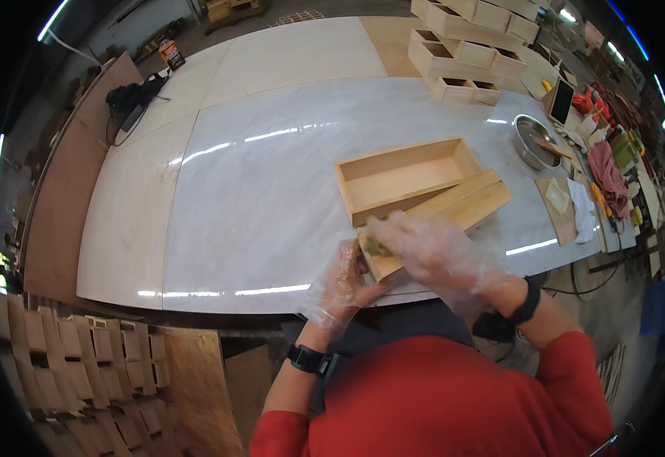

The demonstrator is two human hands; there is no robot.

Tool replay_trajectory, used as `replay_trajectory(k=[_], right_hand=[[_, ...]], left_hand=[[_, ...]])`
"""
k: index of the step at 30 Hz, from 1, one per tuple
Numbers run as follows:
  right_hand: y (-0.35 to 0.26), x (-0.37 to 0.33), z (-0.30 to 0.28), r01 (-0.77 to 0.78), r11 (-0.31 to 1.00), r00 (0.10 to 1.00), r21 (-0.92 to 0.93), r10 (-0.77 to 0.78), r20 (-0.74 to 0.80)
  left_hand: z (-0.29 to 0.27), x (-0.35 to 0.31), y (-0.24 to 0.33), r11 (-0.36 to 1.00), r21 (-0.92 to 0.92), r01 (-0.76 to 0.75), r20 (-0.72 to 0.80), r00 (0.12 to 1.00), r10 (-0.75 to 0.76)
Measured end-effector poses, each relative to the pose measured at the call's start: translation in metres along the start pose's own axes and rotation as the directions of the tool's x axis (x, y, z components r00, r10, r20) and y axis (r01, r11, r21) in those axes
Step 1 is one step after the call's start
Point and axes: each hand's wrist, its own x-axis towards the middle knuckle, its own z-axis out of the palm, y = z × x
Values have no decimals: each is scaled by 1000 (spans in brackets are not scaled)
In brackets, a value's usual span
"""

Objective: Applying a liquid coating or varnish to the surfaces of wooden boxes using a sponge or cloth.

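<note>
- We see the left hand (345,278), in a clear plastic glove, gripping the near left end of a long, flat-faced, pale-yellow wooden piece (462,202) between thumb and fingers.
- We see the right hand (431,247), gloved likewise, with its fingers bent together around a small yellowish pad (376,246) held over that same end; its fingertips are partly hidden.
- Our wooden piece lies slantwise at the table's near edge, its far end pointing up and right.
- Just behind it we have an open, rectangular, light-wood box (397,180); we cannot tell whether the two touch.
- Beneath both spreads a glossy, whitish sheet (271,190).
- To our right stands a round, shiny metal bowl (525,151) with a flat wooden stick (552,147) across its rim, and nearer us lies a crumpled white cloth (581,211).
- At the far right we see stacked, pale wooden boxes (479,55).
</note>
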Motion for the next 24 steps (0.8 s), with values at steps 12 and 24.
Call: replay_trajectory(k=[12,24], right_hand=[[-20,-54,-23,34,999,997,-31,-32,77],[-42,-28,-102,-1,884,947,467,151,-284]], left_hand=[[7,16,-4,995,1,103,118,988,-103],[-44,42,119,960,49,-275,78,959,271]])
